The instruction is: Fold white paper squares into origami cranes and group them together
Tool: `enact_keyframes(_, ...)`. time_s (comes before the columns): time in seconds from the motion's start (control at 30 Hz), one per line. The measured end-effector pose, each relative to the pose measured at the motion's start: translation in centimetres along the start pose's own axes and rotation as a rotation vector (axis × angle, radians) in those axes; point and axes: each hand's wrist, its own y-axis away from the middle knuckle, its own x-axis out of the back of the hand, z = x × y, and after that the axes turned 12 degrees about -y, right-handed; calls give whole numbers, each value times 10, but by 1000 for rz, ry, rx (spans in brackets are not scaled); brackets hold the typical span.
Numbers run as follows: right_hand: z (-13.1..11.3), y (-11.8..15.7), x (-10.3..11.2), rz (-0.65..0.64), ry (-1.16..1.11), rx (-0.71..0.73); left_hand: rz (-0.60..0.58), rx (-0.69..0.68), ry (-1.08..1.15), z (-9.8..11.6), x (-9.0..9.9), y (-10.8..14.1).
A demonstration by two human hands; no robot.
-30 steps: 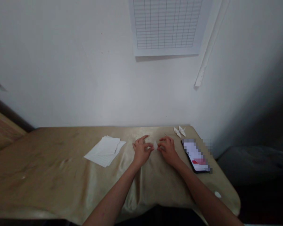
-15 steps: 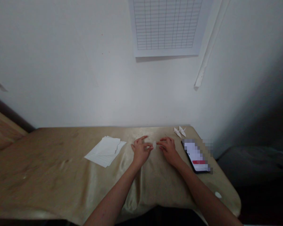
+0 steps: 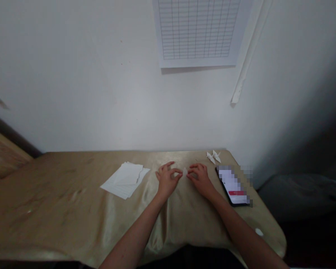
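A small piece of folded white paper (image 3: 185,172) stands between my two hands over the cloth-covered table. My left hand (image 3: 168,179) pinches its left edge between thumb and index finger, with the other fingers spread. On the right side, my right hand (image 3: 200,178) has its thumb and index finger closed on the paper's other edge. To the left lies a stack of white paper sheets (image 3: 123,179). Two small folded paper figures (image 3: 213,157) rest near the back right corner.
A phone (image 3: 233,186) with a lit, partly blurred screen lies right of my right hand. A small white piece (image 3: 259,232) is near the table's right edge. The wall (image 3: 100,93) behind carries a gridded sheet (image 3: 197,33).
The fingertips of both hands have shifted slightly at the small paper, which now shows a pointed top and sits a little further right.
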Motion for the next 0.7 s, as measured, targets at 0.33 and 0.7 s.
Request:
enact_keyframes(0.33,-4,1,0,7,-41,-7,-19,-13,0,3,4,0)
enact_keyframes(0.7,-2,1,0,15,-65,-1,3,-77,-28,1,-1,0)
